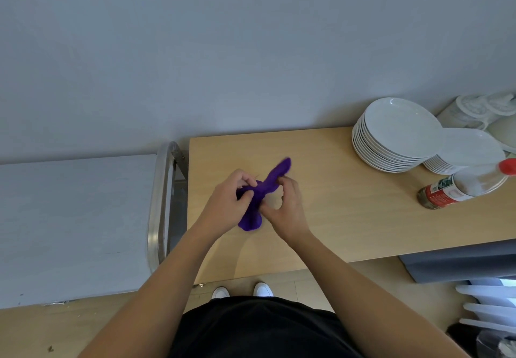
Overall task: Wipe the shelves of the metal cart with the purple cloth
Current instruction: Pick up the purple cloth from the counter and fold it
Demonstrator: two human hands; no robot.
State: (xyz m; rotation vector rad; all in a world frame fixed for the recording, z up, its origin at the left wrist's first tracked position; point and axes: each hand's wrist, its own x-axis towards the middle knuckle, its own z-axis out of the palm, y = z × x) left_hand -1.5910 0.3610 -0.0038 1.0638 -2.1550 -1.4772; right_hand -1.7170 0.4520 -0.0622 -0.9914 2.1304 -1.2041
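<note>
Upper view: grey wall (251,50). At left, metal cart (78,218), cut off by the frame edge; only its top shelf shows (anything lower is hidden beneath). Just beside it, wooden table (349,212) against the wall. On the table's right end: two stacks of white plates (402,126), one red-capped bottle (458,187), label unreadable. One purple cloth (268,184), bunched, over the table, not touching the cart. Both hands grasp it: left hand (226,201) curled round the bunch, right hand (287,209) pinching the upper part.

purple cloth (270,182) partly behind left fingers (247,180)
</note>
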